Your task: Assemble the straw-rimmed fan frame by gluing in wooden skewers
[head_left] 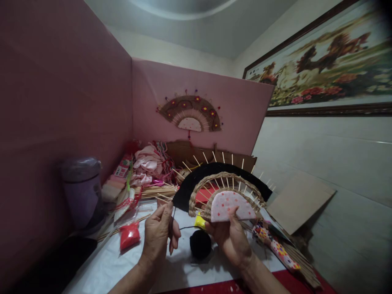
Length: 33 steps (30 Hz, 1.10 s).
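Observation:
A half-round fan (183,192) of light sticks is held up over the table, with a black woven band, a braided straw arc and a pale pink base with red dots. My right hand (232,239) grips that base from below, its thumb lying on the front. At the fan's lower left corner, my left hand (157,230) pinches black yarn (187,227) between thumb and finger, beside the end sticks. The strand runs past my left fingers toward a black yarn ball (200,244) on the table between my hands.
A finished-looking fan (191,112) hangs on the pink board behind. Left stand a lidded bin (82,196) and a red packet (129,237). Bundled sticks (156,192) and pink cloth (149,159) lie at the back. Right are cardboard (301,200) and a flower-patterned item (278,249).

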Available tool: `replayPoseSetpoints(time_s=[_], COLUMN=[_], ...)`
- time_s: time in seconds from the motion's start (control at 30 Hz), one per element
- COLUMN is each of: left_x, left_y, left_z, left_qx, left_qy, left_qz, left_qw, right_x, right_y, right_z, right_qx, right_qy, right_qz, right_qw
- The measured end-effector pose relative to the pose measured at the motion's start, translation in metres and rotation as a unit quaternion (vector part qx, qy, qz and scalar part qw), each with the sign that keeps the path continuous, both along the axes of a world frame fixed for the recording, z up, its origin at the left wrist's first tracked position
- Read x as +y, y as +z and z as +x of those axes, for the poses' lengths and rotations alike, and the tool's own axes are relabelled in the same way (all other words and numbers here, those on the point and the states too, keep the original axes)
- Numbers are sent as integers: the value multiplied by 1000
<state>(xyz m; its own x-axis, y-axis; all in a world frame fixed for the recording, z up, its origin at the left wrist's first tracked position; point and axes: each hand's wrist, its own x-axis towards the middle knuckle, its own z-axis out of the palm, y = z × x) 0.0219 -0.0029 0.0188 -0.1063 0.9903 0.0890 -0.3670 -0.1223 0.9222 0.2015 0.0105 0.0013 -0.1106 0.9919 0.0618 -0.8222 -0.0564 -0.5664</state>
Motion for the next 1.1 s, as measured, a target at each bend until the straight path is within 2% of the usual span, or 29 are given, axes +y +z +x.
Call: replayPoseSetpoints(time_s=[0.6, 0.8, 1.0, 1.1], left_x=[2, -2, -6, -7], left_y=[-2, -7, -14, -16], left_z=[0, 6, 15, 18], left_qx=[-3, -20, -40, -40], left_qy=[-14, -55, -88, -102], left_qz=[-25, -48, -82, -91], left_qw=[1000, 997, 992, 990], right_x=[1, -5, -4, -1], right_y=[-1, 0, 9, 9], right_z=[-1, -4, -8, -7], right_qx=[-13, -55, -11, -13], right_qy=[18, 83, 18, 5], right_qz=[4, -15, 11, 0], right_qw=[1000, 995, 1000, 1000])
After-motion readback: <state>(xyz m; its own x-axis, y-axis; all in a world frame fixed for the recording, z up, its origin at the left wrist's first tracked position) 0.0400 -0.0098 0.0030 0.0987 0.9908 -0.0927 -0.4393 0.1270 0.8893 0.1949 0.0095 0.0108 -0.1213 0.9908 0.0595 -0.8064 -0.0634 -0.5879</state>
